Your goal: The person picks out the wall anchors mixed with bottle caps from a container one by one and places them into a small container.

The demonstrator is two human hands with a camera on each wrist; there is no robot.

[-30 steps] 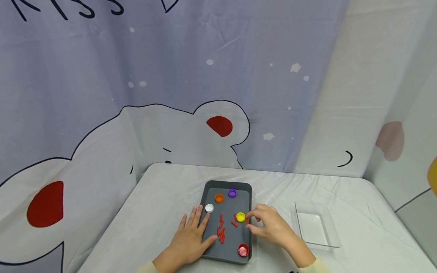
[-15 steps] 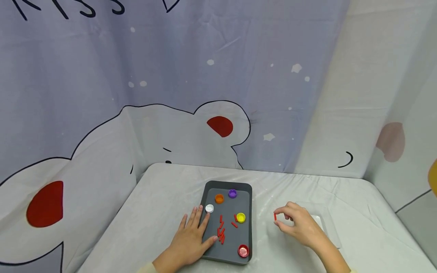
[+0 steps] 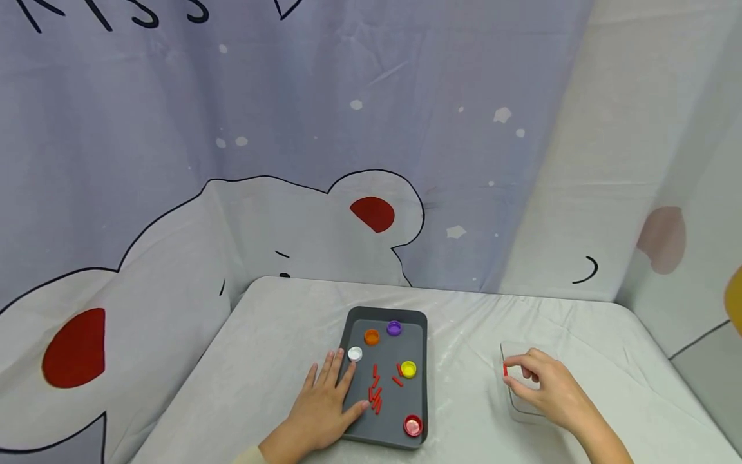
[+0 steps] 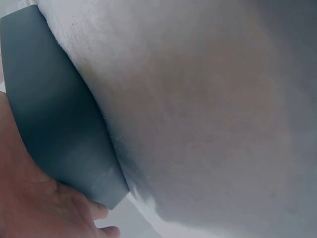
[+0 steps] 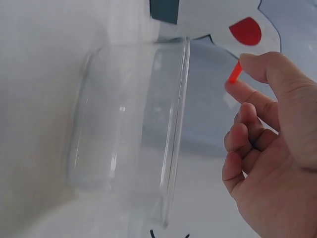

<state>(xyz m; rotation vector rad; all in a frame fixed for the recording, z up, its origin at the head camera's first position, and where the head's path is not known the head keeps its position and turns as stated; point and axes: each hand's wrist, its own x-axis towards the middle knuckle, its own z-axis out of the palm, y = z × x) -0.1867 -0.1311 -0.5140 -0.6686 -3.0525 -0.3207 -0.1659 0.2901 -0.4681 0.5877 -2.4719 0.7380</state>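
- Red stick, pinched in the air at the left edge of the clear box in the head view; the right wrist view shows it apart from the box's rim.
- White covering, lightly wrinkled, spreads over a table with rounded far corners.
- Printed curtain hangs behind: lilac-blue ground, pale specks, white animal shapes outlined in black with red ear patches, and cut-off lettering at upper left.
- Dark grey tray lies in the middle, bearing an orange cap, a purple cap, a white cap, a yellow cap, a red cap and loose red sticks.
- Clear box stands to the right, well apart from the tray.
- Left hand: fingers spread, resting along the tray's left edge, thumb reaching over its floor near the loose pieces.
- Right hand: thumb and index finger pinch the held piece by its two ends; the other fingers curl toward the palm.
- The held piece is short, straight, slim and bright orange-red up close, tilted in the right wrist view.
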